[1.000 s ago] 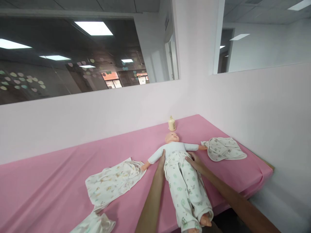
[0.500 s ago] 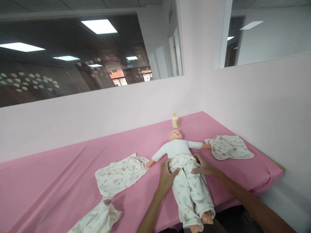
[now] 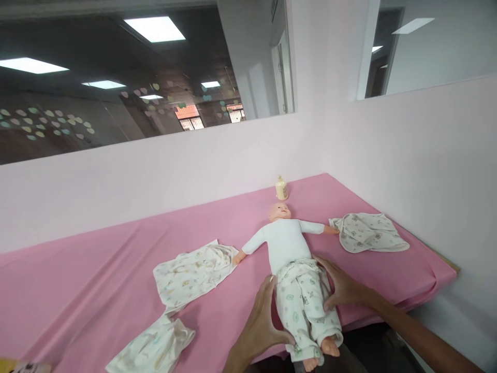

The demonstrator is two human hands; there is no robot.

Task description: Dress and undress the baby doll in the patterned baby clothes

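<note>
A baby doll (image 3: pixel 285 241) lies on its back on the pink table (image 3: pixel 97 280), head toward the wall, arms spread, white top showing. It wears printed white trousers (image 3: pixel 305 305), now low on its hips. My left hand (image 3: pixel 266 316) grips the trousers' left side, thumb on the cloth near the knee. My right hand (image 3: pixel 336 285) is closed on the right side at the hip. The doll's bare feet (image 3: pixel 320 355) hang at the table's front edge.
A printed cloth (image 3: pixel 194 269) lies left of the doll, another crumpled garment (image 3: pixel 153 347) nearer the front edge, and a folded one (image 3: pixel 368 233) at the right. A small cream bottle (image 3: pixel 281 188) stands by the wall behind the doll's head. Walls enclose the back and right.
Both hands have slid down from the doll's waist toward its legs, drawing the trousers' waistband lower and baring more of the white top.
</note>
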